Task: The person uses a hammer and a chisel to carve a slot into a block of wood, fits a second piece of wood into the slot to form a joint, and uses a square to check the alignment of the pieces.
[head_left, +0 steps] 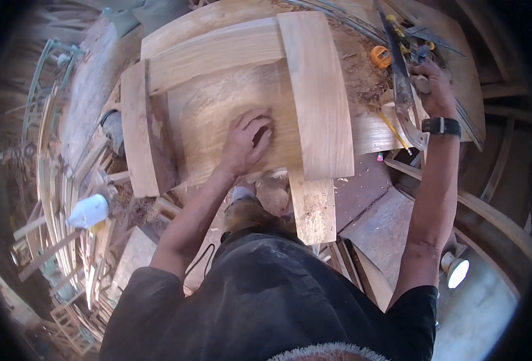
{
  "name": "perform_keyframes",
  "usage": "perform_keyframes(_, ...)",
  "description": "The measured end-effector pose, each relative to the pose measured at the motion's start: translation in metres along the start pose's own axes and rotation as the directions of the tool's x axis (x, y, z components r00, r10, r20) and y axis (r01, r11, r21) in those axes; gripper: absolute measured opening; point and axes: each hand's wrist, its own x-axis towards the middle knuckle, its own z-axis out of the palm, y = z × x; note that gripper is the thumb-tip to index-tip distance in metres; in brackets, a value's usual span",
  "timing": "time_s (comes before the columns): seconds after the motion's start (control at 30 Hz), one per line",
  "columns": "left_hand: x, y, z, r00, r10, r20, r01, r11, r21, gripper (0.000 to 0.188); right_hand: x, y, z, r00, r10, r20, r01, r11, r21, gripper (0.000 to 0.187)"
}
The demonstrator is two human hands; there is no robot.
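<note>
My left hand point(248, 141) rests on a wide wooden panel point(224, 102), its fingers loosely bent and nothing visible in them. Pale boards frame the panel: a broad one point(320, 90) on its right, a narrower one point(138, 129) on its left, and a crosspiece point(217, 51) along the far side. Reaching far right, my right hand point(439, 90) is closed around a tool's rounded pale handle point(421, 83); its kind is unclear. Close beside that hand lies a hand saw point(400, 75) with a long dark blade. A watch point(441, 126) circles my right wrist.
An orange tape measure point(381, 56) and a yellow pencil point(395, 130) lie on the right among shavings. Wood strips point(52, 180) are piled at the left, near a white plastic bottle point(89, 210). A lit lamp point(456, 272) stands low on the right.
</note>
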Motion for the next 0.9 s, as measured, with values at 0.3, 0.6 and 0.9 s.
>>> perform_keyframes(0.3, 0.002, 0.0, 0.002, 1.0, -0.004, -0.03, 0.002, 0.999, -0.053, 0.022, 0.032, -0.005, -0.037, 0.992, 0.123, 0.014, -0.106, 0.782, 0.615, 0.023)
perform_keyframes(0.6, -0.003, -0.004, 0.001, 0.995, 0.015, -0.094, -0.018, 0.999, -0.03, 0.022, -0.033, -0.004, 0.041, 0.978, 0.042, -0.203, -0.012, 0.989, 0.146, 0.063)
perform_keyframes(0.9, -0.003, -0.004, 0.002, 0.996, -0.007, -0.086, 0.004, 0.999, -0.033, 0.022, -0.054, -0.029, 0.024, 0.971, 0.098, -0.22, -0.089, 0.995, 0.049, 0.04)
